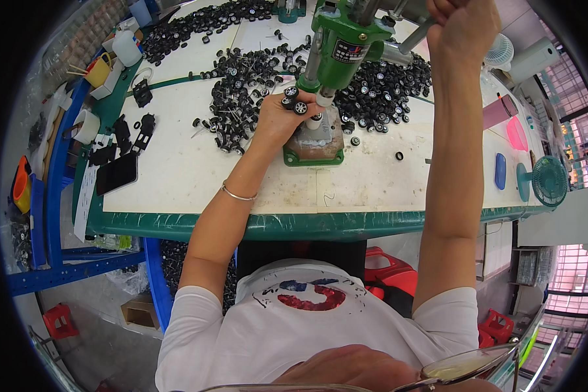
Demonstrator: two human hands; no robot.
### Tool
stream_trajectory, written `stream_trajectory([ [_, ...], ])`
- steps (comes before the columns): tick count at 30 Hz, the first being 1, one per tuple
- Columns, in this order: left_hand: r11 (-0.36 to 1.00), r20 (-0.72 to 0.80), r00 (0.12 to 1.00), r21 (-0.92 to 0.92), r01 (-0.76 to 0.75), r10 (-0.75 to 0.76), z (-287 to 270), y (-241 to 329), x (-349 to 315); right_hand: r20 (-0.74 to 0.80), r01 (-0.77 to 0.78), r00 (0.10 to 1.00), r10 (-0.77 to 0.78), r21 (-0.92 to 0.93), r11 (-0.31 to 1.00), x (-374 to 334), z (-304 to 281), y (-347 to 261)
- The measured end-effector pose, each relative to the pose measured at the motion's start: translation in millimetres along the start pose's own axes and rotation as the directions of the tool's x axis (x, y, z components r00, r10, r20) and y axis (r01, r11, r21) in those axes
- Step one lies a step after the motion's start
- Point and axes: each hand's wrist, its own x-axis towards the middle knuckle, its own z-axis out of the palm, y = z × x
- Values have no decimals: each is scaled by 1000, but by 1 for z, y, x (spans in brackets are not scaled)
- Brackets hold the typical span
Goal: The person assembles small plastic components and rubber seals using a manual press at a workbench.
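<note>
A green hand-operated press stands on the table on its green base. My left hand is closed on several small toy wheels, black with silver hubs, at the press's working point. Another small wheel sits under the ram at the fingertips, atop a pale round post. My right hand, raised at the upper right, is wrapped round the press lever. Piles of black wheels lie right of the press, and wheels with thin axles lie to its left.
More wheels cover the table's far left. Black plastic parts and a dark flat device lie at left. A loose black ring, a blue case and a green fan are at right. The padded green edge runs along the front.
</note>
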Motion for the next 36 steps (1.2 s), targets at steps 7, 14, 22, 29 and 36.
stream_trajectory([
  [7,995,11,995,-15,97,-97,-2,2,-5,236,-228,972,-3,940,253,-36,-11,1],
  [14,992,23,992,29,125,-126,-6,3,-5,46,159,986,-162,67,985,-21,-7,2],
  [22,963,77,971,-134,233,-225,-22,10,0,17,-290,955,297,-173,941,55,-20,61],
  [29,923,-60,938,167,346,-341,-79,30,-45,3,-259,962,272,-293,921,-6,-57,50],
  [36,821,-14,932,468,326,-362,-65,14,-54,134,-348,791,596,-703,620,-85,-162,85],
])
